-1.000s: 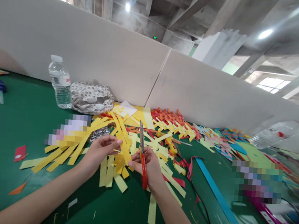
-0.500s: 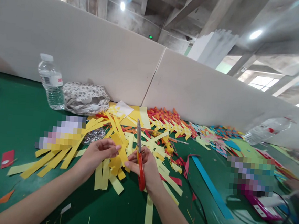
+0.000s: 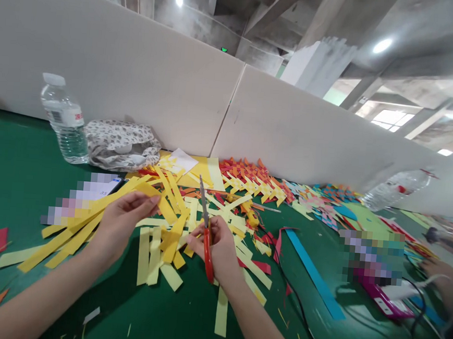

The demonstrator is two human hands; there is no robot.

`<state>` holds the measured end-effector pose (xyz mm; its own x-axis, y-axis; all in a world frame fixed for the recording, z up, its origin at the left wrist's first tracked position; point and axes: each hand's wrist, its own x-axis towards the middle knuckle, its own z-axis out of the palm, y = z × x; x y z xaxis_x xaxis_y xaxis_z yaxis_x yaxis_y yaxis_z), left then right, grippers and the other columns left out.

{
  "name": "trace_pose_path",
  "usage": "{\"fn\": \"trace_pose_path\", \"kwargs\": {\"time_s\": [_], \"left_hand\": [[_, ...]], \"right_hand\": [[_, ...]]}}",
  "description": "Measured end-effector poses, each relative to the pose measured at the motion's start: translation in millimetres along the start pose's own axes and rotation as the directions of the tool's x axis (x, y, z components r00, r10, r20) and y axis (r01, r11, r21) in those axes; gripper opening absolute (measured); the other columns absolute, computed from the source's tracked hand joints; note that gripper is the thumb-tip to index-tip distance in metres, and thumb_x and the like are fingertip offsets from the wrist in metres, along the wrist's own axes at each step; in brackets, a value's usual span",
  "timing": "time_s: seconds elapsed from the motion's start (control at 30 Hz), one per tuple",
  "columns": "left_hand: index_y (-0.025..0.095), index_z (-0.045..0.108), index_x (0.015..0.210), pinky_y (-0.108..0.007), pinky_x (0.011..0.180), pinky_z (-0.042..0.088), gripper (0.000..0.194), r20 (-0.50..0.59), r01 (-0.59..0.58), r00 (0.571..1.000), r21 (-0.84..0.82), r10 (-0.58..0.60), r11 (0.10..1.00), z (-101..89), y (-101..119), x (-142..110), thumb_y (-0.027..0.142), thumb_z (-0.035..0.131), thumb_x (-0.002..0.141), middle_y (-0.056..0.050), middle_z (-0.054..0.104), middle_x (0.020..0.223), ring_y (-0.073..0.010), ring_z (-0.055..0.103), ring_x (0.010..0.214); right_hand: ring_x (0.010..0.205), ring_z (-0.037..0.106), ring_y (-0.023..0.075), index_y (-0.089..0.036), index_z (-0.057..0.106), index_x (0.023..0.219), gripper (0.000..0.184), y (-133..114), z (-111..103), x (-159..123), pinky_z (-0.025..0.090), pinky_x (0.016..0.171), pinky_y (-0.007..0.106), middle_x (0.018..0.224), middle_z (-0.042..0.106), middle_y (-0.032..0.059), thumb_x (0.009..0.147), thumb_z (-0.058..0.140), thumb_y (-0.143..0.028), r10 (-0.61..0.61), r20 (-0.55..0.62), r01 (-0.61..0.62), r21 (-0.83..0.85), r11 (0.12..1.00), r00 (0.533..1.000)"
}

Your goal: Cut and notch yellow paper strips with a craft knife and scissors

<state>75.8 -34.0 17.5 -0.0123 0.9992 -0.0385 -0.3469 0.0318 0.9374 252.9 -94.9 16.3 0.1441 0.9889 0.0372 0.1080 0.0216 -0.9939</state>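
My left hand (image 3: 127, 214) is closed in a pinch on a yellow paper strip (image 3: 167, 210), which slants down to the right from my fingertips. Red-handled scissors (image 3: 208, 257) are in my right hand (image 3: 220, 247), blades pointing up and away from me. Whether the fingers of that hand also pinch a piece of paper I cannot make out. Under and between both hands lies a loose heap of yellow and pale yellow paper strips (image 3: 143, 257). More long yellow strips (image 3: 62, 237) fan out beneath my left wrist.
A water bottle (image 3: 66, 125) and a patterned cloth pouch (image 3: 122, 145) stand along the white partition (image 3: 147, 79). Woven paper pieces (image 3: 245, 173) lie at the back. A blue strip (image 3: 314, 273), a black cable (image 3: 298, 303) and a magenta device (image 3: 383, 297) lie rightward, near another person's hand (image 3: 443, 275).
My left hand has moved left and up, away from my right hand, with a yellow strip in its fingers. My right hand keeps the scissors nearly in place. The view has shifted slightly.
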Motion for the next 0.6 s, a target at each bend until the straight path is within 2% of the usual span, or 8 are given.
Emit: {"fn": "trace_pose_path", "kwargs": {"time_s": [0.1,0.23,0.33,0.6], "left_hand": [[0.018,0.064,0.070,-0.018,0.070,0.049,0.024,-0.014,0.030,0.999,-0.014,-0.030,0.999,-1.8,3,3,0.032,0.079,0.058,0.005,0.062,0.066,-0.0085,0.059,0.066],[0.017,0.063,0.067,-0.020,0.070,0.050,0.022,0.114,0.055,0.992,0.063,-0.062,0.996,0.8,-1,-3,0.032,0.078,0.060,0.003,0.062,0.066,-0.0098,0.059,0.065],[0.017,0.065,0.069,-0.022,0.068,0.051,0.022,0.155,0.059,0.985,0.111,-0.075,0.992,3.2,-5,-8,0.033,0.078,0.061,0.001,0.065,0.068,-0.0119,0.061,0.066],[0.017,0.066,0.071,-0.025,0.068,0.051,0.023,0.181,0.069,0.980,0.109,-0.088,0.992,4.1,-5,-11,0.034,0.078,0.060,0.000,0.066,0.069,-0.0127,0.061,0.067]], "right_hand": [[0.055,0.050,0.0123,-0.025,0.045,0.083,0.038,-1,-3,-3,0.036,0.050,0.025,0.076,0.060,-0.0033,0.060,0.075,-0.032,-0.070,-0.040,0.056,-0.292,0.955,0.997],[0.064,0.051,0.0172,-0.026,0.046,0.092,0.048,-2,-5,-5,0.033,0.054,0.027,0.080,0.059,-0.0006,0.056,0.076,-0.035,-0.132,-0.034,0.088,-0.580,0.810,0.991],[0.067,0.052,0.0189,-0.026,0.044,0.093,0.048,-2,-4,-4,0.032,0.057,0.029,0.085,0.058,0.0006,0.057,0.074,-0.038,-0.132,0.012,0.107,-0.654,0.749,0.991],[0.067,0.053,0.0179,-0.025,0.044,0.093,0.046,-1,-3,-5,0.033,0.055,0.027,0.083,0.057,0.0000,0.060,0.070,-0.043,-0.133,0.063,0.138,-0.705,0.696,0.989]]}}
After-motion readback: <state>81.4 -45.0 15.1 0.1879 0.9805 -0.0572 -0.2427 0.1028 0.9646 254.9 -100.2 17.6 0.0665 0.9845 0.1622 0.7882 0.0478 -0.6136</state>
